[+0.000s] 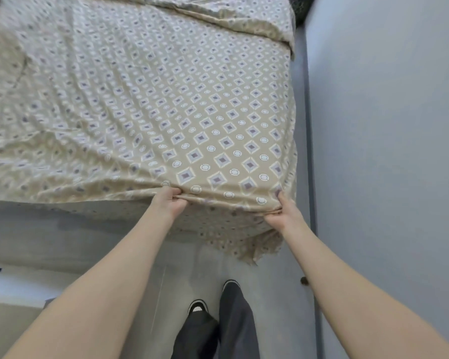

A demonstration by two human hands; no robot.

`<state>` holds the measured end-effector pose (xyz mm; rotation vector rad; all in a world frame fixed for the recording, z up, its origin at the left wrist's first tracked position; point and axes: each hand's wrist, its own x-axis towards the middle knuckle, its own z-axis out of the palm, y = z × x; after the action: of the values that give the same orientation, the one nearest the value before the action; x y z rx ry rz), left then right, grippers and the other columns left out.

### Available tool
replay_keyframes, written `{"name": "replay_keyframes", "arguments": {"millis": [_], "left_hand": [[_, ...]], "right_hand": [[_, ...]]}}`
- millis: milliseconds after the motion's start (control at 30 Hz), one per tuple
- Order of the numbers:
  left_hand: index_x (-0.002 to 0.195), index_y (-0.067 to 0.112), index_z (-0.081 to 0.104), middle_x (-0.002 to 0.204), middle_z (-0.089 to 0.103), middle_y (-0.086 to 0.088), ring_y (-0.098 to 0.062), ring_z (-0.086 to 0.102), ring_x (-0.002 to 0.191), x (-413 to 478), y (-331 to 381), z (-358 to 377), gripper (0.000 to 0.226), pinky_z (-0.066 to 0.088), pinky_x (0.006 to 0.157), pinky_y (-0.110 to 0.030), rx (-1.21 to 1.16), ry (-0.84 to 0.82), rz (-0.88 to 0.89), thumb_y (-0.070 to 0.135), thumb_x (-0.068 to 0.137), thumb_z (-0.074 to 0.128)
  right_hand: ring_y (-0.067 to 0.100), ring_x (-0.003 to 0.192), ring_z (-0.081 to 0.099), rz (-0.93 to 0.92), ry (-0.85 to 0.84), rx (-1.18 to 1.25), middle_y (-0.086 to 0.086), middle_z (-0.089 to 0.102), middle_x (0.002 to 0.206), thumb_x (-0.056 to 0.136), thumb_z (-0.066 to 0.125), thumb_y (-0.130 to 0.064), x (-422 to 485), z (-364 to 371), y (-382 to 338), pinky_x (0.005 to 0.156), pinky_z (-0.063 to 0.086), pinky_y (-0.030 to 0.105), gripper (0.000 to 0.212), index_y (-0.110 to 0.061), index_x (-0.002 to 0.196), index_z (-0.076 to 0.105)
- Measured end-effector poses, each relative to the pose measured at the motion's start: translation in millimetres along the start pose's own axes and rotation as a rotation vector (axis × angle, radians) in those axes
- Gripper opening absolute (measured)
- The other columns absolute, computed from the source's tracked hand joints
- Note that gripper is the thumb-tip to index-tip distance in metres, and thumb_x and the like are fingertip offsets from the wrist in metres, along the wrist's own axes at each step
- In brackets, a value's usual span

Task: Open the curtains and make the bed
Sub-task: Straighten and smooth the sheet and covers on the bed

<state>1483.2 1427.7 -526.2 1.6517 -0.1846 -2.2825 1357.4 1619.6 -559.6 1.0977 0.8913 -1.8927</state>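
Observation:
A beige bed sheet with a diamond and circle pattern covers the bed and fills the upper part of the head view. My left hand grips a fold of the sheet at the bed's near edge. My right hand grips the sheet at the near right corner, where loose fabric hangs down toward the floor. A bunched layer of the same fabric lies at the far right end of the bed. No curtains are in view.
A pale wall runs along the bed's right side, with a grey strip at its foot. I stand on a light grey floor; my shoes are close to the bed. A small dark object sits by the wall.

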Motion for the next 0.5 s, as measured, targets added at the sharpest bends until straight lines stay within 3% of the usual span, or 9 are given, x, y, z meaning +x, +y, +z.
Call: {"name": "replay_keyframes", "arguments": {"millis": [67,100,167,267,300,333,400,433,500], "left_hand": [[0.088,0.012,0.050,0.122,0.050,-0.014,-0.030,0.055,0.100,-12,4,2,0.043,0.049,0.082,-0.045,0.005,-0.062,-0.023,-0.010,0.089,0.012],[0.086,0.013,0.051,0.116,0.052,-0.016,-0.029,0.054,0.087,-17,4,1,0.042,0.052,0.070,-0.044,0.009,-0.077,-0.018,-0.008,0.082,0.015],[0.067,0.017,0.045,0.101,0.059,-0.012,-0.027,0.055,0.084,-24,2,-4,0.027,0.047,0.086,-0.043,-0.056,-0.085,0.001,0.001,0.072,0.024],[0.070,0.019,0.056,0.086,0.068,-0.007,-0.029,0.060,0.096,-31,-3,-16,0.030,0.037,0.103,-0.055,-0.110,-0.120,0.058,0.038,0.086,0.038],[0.088,0.018,0.063,0.094,0.068,-0.010,-0.031,0.060,0.099,-33,-5,-19,0.043,0.040,0.098,-0.059,-0.045,-0.127,0.053,0.057,0.085,0.043],[0.103,0.018,0.061,0.103,0.065,-0.011,-0.032,0.060,0.099,-36,-7,-22,0.054,0.046,0.089,-0.060,0.035,-0.112,0.034,0.066,0.082,0.048],[0.105,0.017,0.059,0.109,0.062,-0.009,-0.030,0.062,0.086,-41,-14,-30,0.043,0.054,0.061,-0.056,0.157,-0.058,0.018,0.056,0.088,0.054],[0.104,0.017,0.060,0.109,0.063,-0.009,-0.030,0.062,0.081,-42,-17,-36,0.034,0.053,0.052,-0.054,0.179,-0.042,0.010,0.048,0.092,0.053],[0.104,0.017,0.061,0.103,0.067,-0.008,-0.029,0.062,0.080,-45,-25,-47,0.030,0.053,0.062,-0.055,0.164,-0.029,0.007,0.042,0.097,0.047]], "right_hand": [[0.018,0.119,0.057,-0.023,0.030,0.017,0.001,0.061,0.128,0.100,0.048,-0.019,-6,1,-1,0.099,0.048,0.032,0.020,-0.012,0.112,0.063],[0.016,0.111,0.060,-0.043,0.045,0.039,-0.001,0.059,0.127,0.102,0.042,-0.013,-10,2,-3,0.081,0.056,0.023,0.021,-0.012,0.108,0.062],[0.011,0.095,0.060,-0.040,0.048,0.142,0.000,0.059,0.121,0.102,0.029,-0.003,-14,2,-7,0.043,0.047,0.014,0.031,-0.011,0.106,0.059],[0.009,0.087,0.056,0.000,0.068,0.191,-0.001,0.057,0.113,0.100,0.020,0.002,-27,4,-6,0.042,0.041,0.013,0.044,-0.014,0.121,0.055],[0.013,0.095,0.057,-0.007,0.070,0.157,0.002,0.057,0.114,0.099,0.018,0.001,-35,5,-3,0.043,0.046,0.014,0.046,-0.016,0.124,0.053],[0.017,0.111,0.055,-0.012,0.066,0.119,0.003,0.055,0.120,0.099,0.017,-0.002,-44,6,0,0.057,0.053,0.015,0.048,-0.013,0.130,0.051],[0.025,0.134,0.041,-0.033,0.096,0.069,0.008,0.045,0.143,0.099,0.016,-0.009,-55,5,4,0.105,0.042,0.029,0.049,-0.008,0.138,0.046],[0.029,0.137,0.037,-0.027,0.114,0.070,0.011,0.041,0.147,0.099,0.017,-0.015,-59,1,6,0.113,0.032,0.040,0.050,-0.009,0.140,0.045],[0.032,0.134,0.040,-0.039,0.145,0.095,0.011,0.045,0.144,0.098,0.025,-0.035,-62,-9,7,0.113,0.030,0.046,0.050,-0.015,0.138,0.048]]}}
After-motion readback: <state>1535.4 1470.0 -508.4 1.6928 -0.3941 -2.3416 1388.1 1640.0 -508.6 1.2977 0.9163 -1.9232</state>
